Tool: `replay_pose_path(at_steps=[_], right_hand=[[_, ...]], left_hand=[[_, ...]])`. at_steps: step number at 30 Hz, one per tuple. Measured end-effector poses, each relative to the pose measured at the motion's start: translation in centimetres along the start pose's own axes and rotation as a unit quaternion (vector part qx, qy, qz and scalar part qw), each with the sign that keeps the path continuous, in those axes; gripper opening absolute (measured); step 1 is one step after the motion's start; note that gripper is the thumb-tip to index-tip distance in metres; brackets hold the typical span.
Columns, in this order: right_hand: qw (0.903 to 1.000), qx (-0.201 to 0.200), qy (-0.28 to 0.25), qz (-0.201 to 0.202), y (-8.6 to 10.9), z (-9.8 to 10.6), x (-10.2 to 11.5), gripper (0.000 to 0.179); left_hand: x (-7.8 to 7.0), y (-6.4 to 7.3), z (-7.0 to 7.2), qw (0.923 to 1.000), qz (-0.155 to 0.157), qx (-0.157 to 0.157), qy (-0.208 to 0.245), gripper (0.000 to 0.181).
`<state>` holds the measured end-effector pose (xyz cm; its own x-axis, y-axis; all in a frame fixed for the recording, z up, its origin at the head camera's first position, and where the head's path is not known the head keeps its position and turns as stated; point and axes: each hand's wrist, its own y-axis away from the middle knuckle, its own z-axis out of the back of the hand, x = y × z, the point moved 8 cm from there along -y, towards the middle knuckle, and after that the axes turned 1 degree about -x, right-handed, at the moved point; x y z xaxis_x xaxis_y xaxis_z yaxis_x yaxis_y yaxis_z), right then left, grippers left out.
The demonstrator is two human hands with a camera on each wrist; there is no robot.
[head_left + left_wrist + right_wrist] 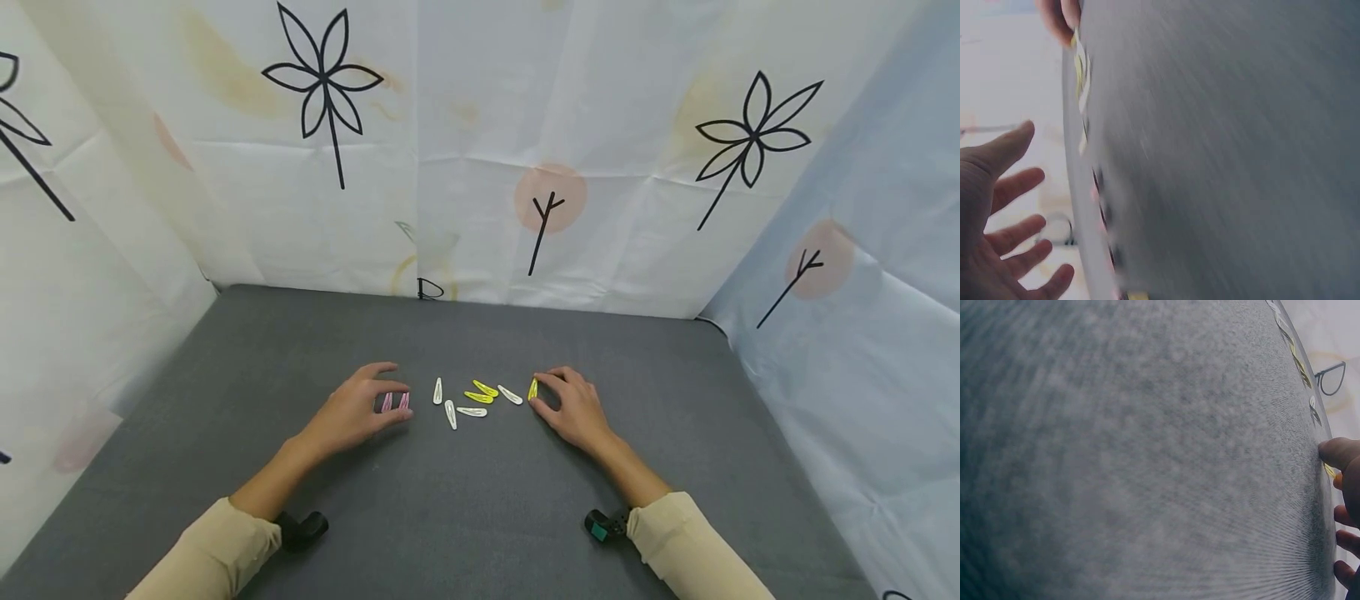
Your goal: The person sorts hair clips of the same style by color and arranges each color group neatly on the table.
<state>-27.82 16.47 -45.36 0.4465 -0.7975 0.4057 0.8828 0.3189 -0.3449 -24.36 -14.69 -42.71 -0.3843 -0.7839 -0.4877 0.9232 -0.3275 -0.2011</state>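
Snap hair clips lie on the grey table. My left hand (348,414) is over the pink hair clips (404,402), two of which show between thumb and fingers in the head view. Its fingers are spread and hold nothing in the left wrist view, apart from the blurred pink row. Farther right, my right hand (576,410) pinches a yellow hair clip (533,389) between thumb and forefinger, at table level. Between the hands lie several white hair clips (472,412) and two more yellow hair clips (478,397), close together.
The grey table (465,508) runs back to a white patterned cloth (480,150), which also hangs at both sides. A black wrist device (302,531) shows beside the left sleeve, and another (606,527) beside the right sleeve.
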Motion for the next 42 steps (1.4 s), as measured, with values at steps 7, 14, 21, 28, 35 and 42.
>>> replay_pose_path(at_steps=[7, 14, 21, 28, 35, 42], right_hand=[[1.0000, -0.008, 0.003, 0.005, 0.2, 0.0, -0.2, 0.044], [1.0000, -0.007, 0.000, 0.006, 0.0, 0.1, 0.0, 0.044], [1.0000, 0.001, 0.001, 0.002, -0.2, 0.0, 0.0, 0.044], [1.0000, -0.001, 0.005, 0.005, 0.0, 0.0, 0.0, 0.044], [1.0000, -0.004, 0.005, 0.006, 0.1, 0.1, -0.1, 0.044], [1.0000, -0.004, 0.004, 0.006, 0.0, 0.0, 0.0, 0.044]], left_hand=[[-3.5, -2.9, -3.4, 0.9993, -0.032, 0.016, -0.007, 0.037], [-4.9, -4.2, -5.7, 0.9982, -0.041, 0.043, 0.001, 0.035], [-4.9, -4.6, -6.7, 0.9976, -0.025, 0.062, -0.015, 0.037], [-5.0, -5.0, -7.1, 0.9976, -0.021, 0.062, -0.024, 0.040], [-5.1, -5.6, -7.3, 0.9981, -0.014, 0.046, -0.038, 0.045], [-5.6, -6.0, -7.6, 0.9978, -0.007, 0.038, -0.055, 0.052]])
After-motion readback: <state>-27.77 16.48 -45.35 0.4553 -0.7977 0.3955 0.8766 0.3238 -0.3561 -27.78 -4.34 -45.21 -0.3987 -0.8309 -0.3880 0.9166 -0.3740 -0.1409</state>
